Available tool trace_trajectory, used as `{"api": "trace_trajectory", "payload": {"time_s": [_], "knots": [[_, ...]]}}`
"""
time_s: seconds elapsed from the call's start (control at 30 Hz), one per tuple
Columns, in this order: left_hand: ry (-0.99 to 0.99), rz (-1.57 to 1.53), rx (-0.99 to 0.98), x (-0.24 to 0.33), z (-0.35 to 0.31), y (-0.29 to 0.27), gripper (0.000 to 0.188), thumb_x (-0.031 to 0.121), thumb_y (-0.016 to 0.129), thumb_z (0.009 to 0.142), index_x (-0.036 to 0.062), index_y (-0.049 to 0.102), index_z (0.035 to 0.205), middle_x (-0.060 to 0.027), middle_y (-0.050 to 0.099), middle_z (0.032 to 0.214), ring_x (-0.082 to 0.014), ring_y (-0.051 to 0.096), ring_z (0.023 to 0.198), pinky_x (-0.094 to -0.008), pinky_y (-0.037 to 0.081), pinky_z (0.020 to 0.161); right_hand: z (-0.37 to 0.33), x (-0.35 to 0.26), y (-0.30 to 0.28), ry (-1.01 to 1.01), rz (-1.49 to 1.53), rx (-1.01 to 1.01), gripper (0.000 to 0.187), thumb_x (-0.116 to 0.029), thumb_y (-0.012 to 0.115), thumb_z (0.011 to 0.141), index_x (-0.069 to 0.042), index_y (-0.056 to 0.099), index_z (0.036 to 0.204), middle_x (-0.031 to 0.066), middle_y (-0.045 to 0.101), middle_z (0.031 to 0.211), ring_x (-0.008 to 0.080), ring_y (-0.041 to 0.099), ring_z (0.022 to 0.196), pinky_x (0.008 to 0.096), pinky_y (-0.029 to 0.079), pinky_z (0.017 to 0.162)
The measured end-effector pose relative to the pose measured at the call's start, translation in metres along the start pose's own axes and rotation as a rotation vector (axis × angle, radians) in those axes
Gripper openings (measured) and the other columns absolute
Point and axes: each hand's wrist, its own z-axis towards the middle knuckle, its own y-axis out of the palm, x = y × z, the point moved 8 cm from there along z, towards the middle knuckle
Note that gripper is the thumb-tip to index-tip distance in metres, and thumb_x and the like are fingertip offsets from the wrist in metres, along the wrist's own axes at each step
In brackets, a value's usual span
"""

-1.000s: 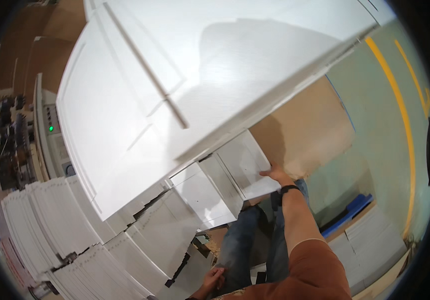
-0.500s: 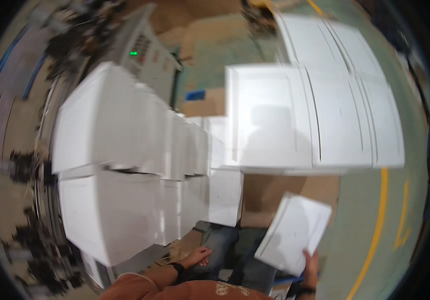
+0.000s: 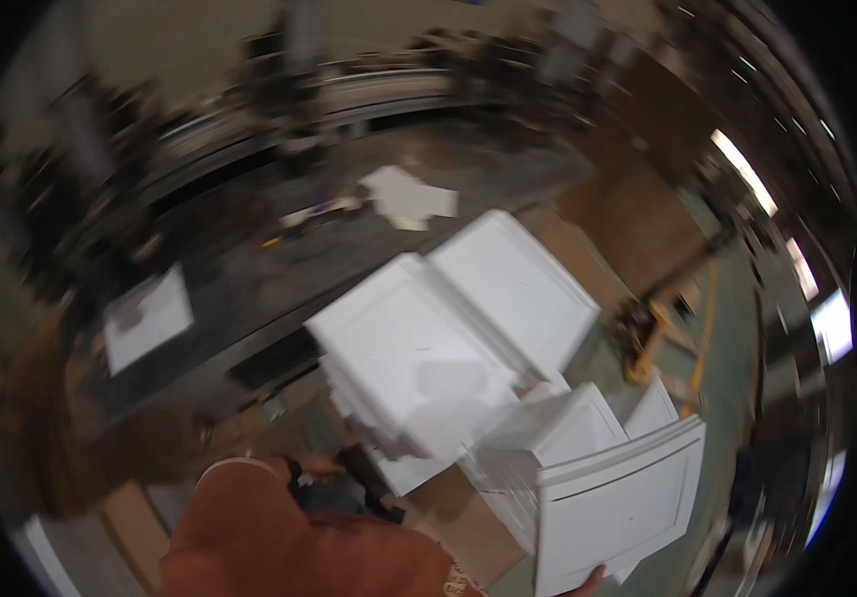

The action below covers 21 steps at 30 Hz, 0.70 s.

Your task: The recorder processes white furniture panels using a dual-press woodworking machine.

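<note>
My right hand (image 3: 588, 583) grips the lower edge of a white panel (image 3: 616, 505) with a grooved frame line, like a cabinet door. Only the thumb side of that hand shows; the other fingers are hidden behind the panel. My left hand (image 3: 319, 467) hangs near my body, beside the nearest stack of white panels (image 3: 419, 343); its fingers are smeared by motion, and no held thing shows. A second stack of white panels (image 3: 514, 284) stands against the first. More white panels (image 3: 576, 426) lie beyond the one I hold.
Past the stacks runs a long dark machine table (image 3: 249, 269) with loose papers (image 3: 409, 196) and a white sheet (image 3: 148, 318) on it. Brown cardboard (image 3: 463, 522) lies close to my body. A yellow pallet jack (image 3: 657, 343) stands at the right on the green floor.
My view has swung left, bringing the dark machine table in front of me. The held panel has shifted rightward in view and turned, still in my right hand. My left hand stays near my body.
</note>
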Motion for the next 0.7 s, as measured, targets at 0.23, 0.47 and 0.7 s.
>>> {"api": "trace_trajectory", "payload": {"time_s": [0.23,0.47,0.7], "knots": [[-0.2,-0.075,0.318,-0.122,-0.188,0.04,0.053,0.052,0.058,0.085,0.0045,0.062,0.11,-0.0125,0.062,0.102,-0.0273,0.06,0.086,-0.0419,0.051,0.071,0.01,-0.013,0.128,0.035,0.078,-0.366,0.067,-0.035,0.065,0.08,-0.004,0.044,0.134,0.0142,0.048,0.135,0.0317,0.044,0.123,0.0436,0.035,0.103],[-0.432,-0.562,0.249,-0.224,-0.244,0.273,0.058,0.052,0.06,0.08,0.008,0.061,0.117,-0.0127,0.062,0.117,-0.0312,0.06,0.103,-0.0439,0.051,0.08,-0.06,0.03,0.228,0.211,0.138,-0.495,0.059,-0.033,0.066,0.081,-0.002,0.049,0.128,0.0139,0.051,0.131,0.0287,0.045,0.122,0.0448,0.033,0.105],[-0.39,-0.628,0.369,-0.253,-0.242,0.297,0.055,0.05,0.06,0.079,0.008,0.062,0.114,-0.0144,0.064,0.114,-0.0321,0.061,0.101,-0.0438,0.051,0.079,-0.122,0.049,0.268,0.143,0.114,-0.84,0.057,-0.039,0.062,0.087,-0.002,0.049,0.128,0.0123,0.048,0.135,0.0281,0.041,0.125,0.043,0.03,0.106]]}}
